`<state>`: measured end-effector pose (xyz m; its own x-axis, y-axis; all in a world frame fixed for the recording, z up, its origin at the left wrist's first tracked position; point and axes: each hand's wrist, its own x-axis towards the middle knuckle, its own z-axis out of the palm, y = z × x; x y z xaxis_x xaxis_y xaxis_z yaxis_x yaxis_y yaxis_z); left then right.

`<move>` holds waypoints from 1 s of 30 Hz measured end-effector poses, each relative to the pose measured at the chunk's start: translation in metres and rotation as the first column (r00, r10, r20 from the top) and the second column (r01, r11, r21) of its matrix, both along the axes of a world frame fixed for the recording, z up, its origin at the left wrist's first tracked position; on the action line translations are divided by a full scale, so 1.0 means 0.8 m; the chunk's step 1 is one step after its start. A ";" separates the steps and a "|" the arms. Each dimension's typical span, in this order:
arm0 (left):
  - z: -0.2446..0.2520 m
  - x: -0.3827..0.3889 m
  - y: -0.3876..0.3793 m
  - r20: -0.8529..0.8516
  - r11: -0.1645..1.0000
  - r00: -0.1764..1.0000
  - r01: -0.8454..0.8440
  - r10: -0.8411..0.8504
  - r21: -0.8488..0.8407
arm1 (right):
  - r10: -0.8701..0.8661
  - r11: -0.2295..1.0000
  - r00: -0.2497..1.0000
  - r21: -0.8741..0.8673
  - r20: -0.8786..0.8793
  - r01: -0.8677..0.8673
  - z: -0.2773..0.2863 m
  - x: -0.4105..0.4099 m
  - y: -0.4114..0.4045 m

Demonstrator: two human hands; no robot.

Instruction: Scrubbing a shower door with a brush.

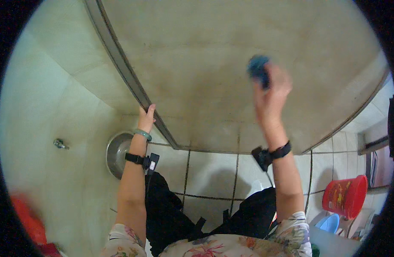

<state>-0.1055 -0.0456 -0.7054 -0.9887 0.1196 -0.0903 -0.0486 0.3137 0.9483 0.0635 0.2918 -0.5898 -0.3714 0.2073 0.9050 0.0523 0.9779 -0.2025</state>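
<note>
A broad pale panel with brownish stains, perhaps a door, fills the space before me. My right hand grips a blue scrubbing pad over this panel; both are blurred, and contact with the surface is hard to make out. My left hand holds the grey edge strip of the panel, with the thumb on the near side and the other fingers largely hidden behind it. Each forearm carries a black strap with a small device, and a green bangle circles my left wrist.
Below my left hand a metal basin stands on the floor by the tiled wall. A small tap juts from that wall. To the right are a red bucket and a light blue plastic container. White floor tiles lie under the panel.
</note>
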 end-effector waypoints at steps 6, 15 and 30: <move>-0.003 0.004 -0.006 -0.054 0.996 0.998 0.045 -0.041 0.072 | -0.013 1.000 0.980 0.006 -0.199 0.015 0.043 -0.059 -0.007; -0.026 -0.003 -0.004 -0.010 0.990 0.993 0.119 -0.119 0.080 | 0.106 0.987 0.824 0.041 0.557 -0.154 -0.221 -0.051 -0.168; -0.023 0.005 0.000 -0.053 0.967 0.982 0.186 -0.179 0.172 | 0.090 0.987 0.821 0.060 0.564 -0.150 -0.194 -0.067 -0.204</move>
<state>-0.1013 -0.0456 -0.7236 -0.9510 0.3088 -0.0154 0.0302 0.1422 0.9894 0.0098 0.1285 -0.7453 -0.8347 0.0501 0.5484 0.0080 0.9969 -0.0788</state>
